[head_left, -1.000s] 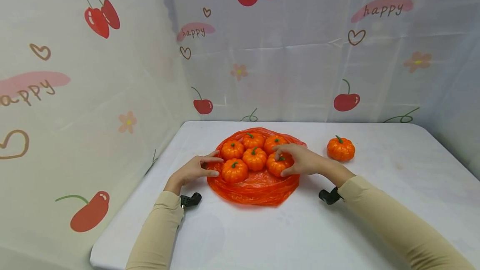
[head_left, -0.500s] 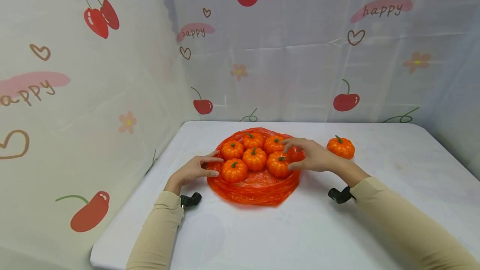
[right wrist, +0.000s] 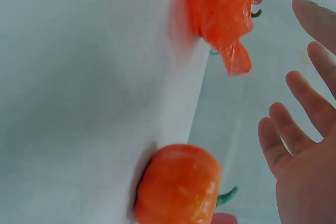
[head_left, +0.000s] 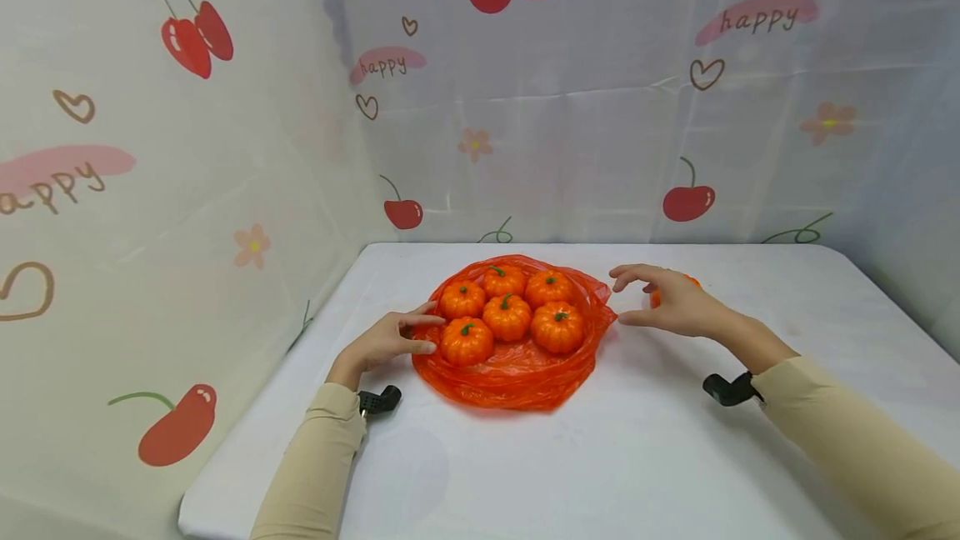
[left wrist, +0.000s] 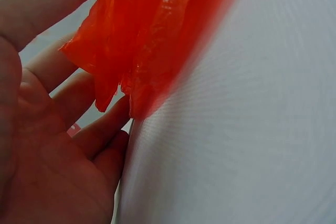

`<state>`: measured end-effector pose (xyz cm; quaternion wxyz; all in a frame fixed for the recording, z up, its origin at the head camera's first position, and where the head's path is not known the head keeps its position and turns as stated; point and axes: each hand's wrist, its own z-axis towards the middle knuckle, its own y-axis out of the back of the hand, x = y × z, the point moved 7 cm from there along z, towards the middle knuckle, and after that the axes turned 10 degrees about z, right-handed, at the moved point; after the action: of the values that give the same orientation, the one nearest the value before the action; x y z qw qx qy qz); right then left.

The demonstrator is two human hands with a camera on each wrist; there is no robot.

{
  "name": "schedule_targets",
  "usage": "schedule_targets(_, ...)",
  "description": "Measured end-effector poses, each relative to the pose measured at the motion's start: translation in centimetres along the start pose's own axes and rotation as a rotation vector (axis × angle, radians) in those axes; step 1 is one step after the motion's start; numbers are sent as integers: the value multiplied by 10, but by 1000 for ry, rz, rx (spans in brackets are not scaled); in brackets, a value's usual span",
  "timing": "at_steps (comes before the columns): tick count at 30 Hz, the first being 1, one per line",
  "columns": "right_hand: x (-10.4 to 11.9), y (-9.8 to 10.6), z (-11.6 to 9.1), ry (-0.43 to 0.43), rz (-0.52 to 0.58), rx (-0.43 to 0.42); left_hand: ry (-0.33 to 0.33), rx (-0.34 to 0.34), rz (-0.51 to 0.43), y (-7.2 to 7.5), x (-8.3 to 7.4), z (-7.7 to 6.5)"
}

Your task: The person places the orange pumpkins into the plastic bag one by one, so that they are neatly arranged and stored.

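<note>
In the head view an orange-red plastic bag [head_left: 517, 386] lies spread with its mouth up, and several small orange pumpkins with green stems, such as the front right pumpkin [head_left: 557, 327], sit in it. My left hand [head_left: 381, 337] is at the bag's left edge, fingers extended; in the left wrist view the bag's crumpled edge [left wrist: 152, 30] lies against those fingers. My right hand [head_left: 678, 304] hovers just right of the bag, fingers loosely spread and holding nothing. Behind it, mostly hidden, stands a lone pumpkin [head_left: 655, 298], plainer in the right wrist view as an orange pumpkin [right wrist: 178, 184].
The bag and the lone pumpkin stand on a white table [head_left: 517, 473]. A printed curtain [head_left: 570, 132] with cherries and hearts rises behind the table and along the left. Each wrist carries a black camera mount, such as the right mount [head_left: 729, 390].
My right hand has let go of the front right pumpkin in the bag and moved right, past the bag's edge, now covering most of the lone pumpkin. My left hand has stayed in place.
</note>
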<state>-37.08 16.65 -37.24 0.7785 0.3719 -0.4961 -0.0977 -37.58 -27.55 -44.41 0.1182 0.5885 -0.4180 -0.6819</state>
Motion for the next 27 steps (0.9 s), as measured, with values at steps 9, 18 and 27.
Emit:
schedule_targets(9,-23,25,-13,-73,-33,-78,29,4,-21,-1,2,-1)
schedule_targets(18,-47,39,-21,-153,-30,-113,41,8,-30,0,0,-2)
schedule_targets(27,-74,46,-25,-225,1,-130,24,4,-15,0,-2,-2)
